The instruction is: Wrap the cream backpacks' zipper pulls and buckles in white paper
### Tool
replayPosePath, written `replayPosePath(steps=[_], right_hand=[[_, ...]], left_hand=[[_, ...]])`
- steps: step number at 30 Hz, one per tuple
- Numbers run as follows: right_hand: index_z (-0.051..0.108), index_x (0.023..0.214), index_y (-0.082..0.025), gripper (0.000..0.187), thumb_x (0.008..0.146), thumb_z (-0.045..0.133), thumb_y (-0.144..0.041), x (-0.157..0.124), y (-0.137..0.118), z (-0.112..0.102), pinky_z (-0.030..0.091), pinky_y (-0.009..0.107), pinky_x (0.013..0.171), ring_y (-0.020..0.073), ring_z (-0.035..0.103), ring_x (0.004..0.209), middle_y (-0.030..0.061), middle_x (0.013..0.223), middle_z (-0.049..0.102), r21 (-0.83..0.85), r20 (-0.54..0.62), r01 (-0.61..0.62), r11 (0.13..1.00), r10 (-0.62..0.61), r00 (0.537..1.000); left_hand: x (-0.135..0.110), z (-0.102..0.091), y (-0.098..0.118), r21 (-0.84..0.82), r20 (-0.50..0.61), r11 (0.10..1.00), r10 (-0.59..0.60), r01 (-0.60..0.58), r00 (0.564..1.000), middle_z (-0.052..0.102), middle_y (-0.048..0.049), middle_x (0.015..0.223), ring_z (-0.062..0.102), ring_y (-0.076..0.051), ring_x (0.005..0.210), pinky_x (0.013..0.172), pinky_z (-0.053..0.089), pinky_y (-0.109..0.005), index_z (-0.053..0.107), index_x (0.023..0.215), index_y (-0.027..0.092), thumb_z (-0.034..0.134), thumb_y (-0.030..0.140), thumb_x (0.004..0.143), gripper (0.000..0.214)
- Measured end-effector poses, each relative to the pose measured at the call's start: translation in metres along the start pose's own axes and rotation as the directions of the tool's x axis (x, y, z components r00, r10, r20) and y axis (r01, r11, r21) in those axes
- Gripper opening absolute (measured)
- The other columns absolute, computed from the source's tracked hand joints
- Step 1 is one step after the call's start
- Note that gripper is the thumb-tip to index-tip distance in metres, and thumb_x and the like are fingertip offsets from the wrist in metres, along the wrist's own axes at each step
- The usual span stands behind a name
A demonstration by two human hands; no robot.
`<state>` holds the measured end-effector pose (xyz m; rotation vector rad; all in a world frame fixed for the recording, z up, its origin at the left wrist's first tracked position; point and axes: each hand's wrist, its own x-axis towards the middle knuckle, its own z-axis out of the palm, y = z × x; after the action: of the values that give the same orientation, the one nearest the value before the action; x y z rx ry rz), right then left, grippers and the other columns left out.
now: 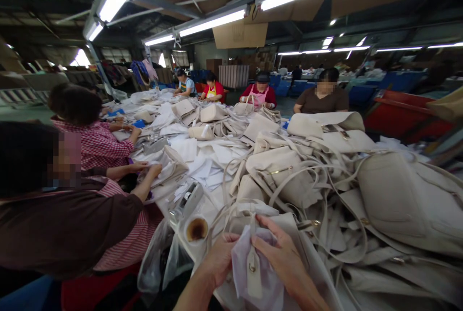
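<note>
At the near edge of the table, a cream handbag [285,226] lies in front of me. A thin white wrapping sheet [265,277] is tucked round its strap tab [253,279], which carries a small gold-coloured clasp. My left hand [221,258] pinches the sheet's left edge between thumb and fingers. On the other side, my right hand [277,248] grips the sheet and strap, with its thumb on the front and its index finger stretched up along the strap. The bag's lower part is hidden behind the sheet and my hands.
Many cream handbags [390,200] with looped straps are heaped to the right. White paper sheets [206,161] cover the table's middle. A dish with brown liquid [197,230] stands left of my hands. Co-workers sit around the table, the nearest person [65,229] at my left.
</note>
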<state>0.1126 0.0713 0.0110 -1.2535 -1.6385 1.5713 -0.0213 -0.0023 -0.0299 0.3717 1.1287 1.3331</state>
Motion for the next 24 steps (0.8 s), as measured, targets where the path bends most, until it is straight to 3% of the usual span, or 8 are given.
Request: replayPosePath(steps=[4,8,11,14,17,20,24], right_hand=[[0.064,0.123,-0.013,0.061,0.065,0.067,-0.031,-0.001,-0.002,-0.002,0.051,0.040,0.099,0.0302,0.064,0.114,0.0131,0.125,0.069,-0.048,-0.021,0.054,0.997,-0.055,0.998],[0.064,0.124,-0.012,0.065,0.061,0.067,-0.030,0.002,0.001,-0.007,0.054,0.043,0.094,0.0314,0.067,0.106,0.0142,0.123,0.070,0.035,-0.019,0.068,0.997,-0.067,0.998],[0.063,0.126,-0.013,0.067,0.063,0.071,-0.034,-0.003,0.006,-0.012,0.051,0.045,0.099,0.0324,0.066,0.109,0.0144,0.126,0.068,0.075,-0.076,0.079,0.994,-0.073,0.994],[0.061,0.128,-0.021,0.067,0.065,0.078,-0.038,-0.017,0.018,-0.014,0.050,0.043,0.101,0.0314,0.064,0.114,0.0114,0.128,0.067,0.246,-0.088,0.074,0.966,-0.053,0.995],[0.064,0.122,-0.024,0.068,0.059,0.087,-0.036,-0.034,0.033,-0.011,0.056,0.040,0.092,0.0315,0.067,0.110,0.0101,0.119,0.072,0.487,-0.017,0.021,0.873,-0.014,1.000],[0.066,0.115,-0.021,0.063,0.058,0.089,-0.038,-0.046,0.050,-0.007,0.060,0.037,0.073,0.0292,0.073,0.088,0.0091,0.097,0.077,0.625,0.068,-0.104,0.774,0.079,0.995],[0.069,0.102,-0.020,0.051,0.058,0.091,-0.036,-0.053,0.071,-0.009,0.052,0.020,0.046,0.0117,0.063,0.049,0.0004,0.073,0.074,0.696,0.090,-0.221,0.683,0.221,0.971]], left_hand=[[0.004,0.002,0.006,0.098,0.011,0.995,-0.004,0.003,1.000,0.063,-0.0026,0.054,0.050,-0.010,0.047,0.053,0.038,-0.024,0.071,0.059,0.011,0.088,0.049,0.050,0.042],[0.003,0.012,0.014,0.185,0.084,0.982,-0.057,0.040,0.995,0.062,-0.0004,0.055,0.050,-0.009,0.047,0.051,0.037,-0.023,0.071,0.061,0.013,0.089,0.049,0.045,0.044],[0.006,0.019,0.017,0.163,0.062,0.985,-0.060,0.050,0.996,0.060,0.0005,0.052,0.049,-0.009,0.045,0.048,0.035,-0.023,0.068,0.058,0.013,0.090,0.048,0.044,0.043],[0.011,0.021,0.019,0.084,0.043,0.994,-0.074,0.071,0.996,0.061,0.0004,0.052,0.050,-0.009,0.046,0.050,0.037,-0.024,0.067,0.059,0.013,0.091,0.046,0.042,0.044],[0.015,0.022,0.019,0.020,0.057,0.996,-0.092,0.091,0.994,0.065,-0.0015,0.056,0.053,-0.011,0.049,0.052,0.041,-0.025,0.068,0.062,0.012,0.092,0.046,0.041,0.046],[0.018,0.023,0.017,-0.051,0.077,0.994,-0.092,0.096,0.993,0.068,-0.0043,0.059,0.057,-0.012,0.052,0.057,0.044,-0.026,0.069,0.063,0.011,0.093,0.039,0.042,0.042],[0.022,0.024,0.014,-0.034,0.044,0.994,-0.102,0.104,0.994,0.067,-0.0032,0.058,0.057,-0.012,0.052,0.056,0.044,-0.026,0.070,0.068,0.011,0.091,0.036,0.044,0.041]])
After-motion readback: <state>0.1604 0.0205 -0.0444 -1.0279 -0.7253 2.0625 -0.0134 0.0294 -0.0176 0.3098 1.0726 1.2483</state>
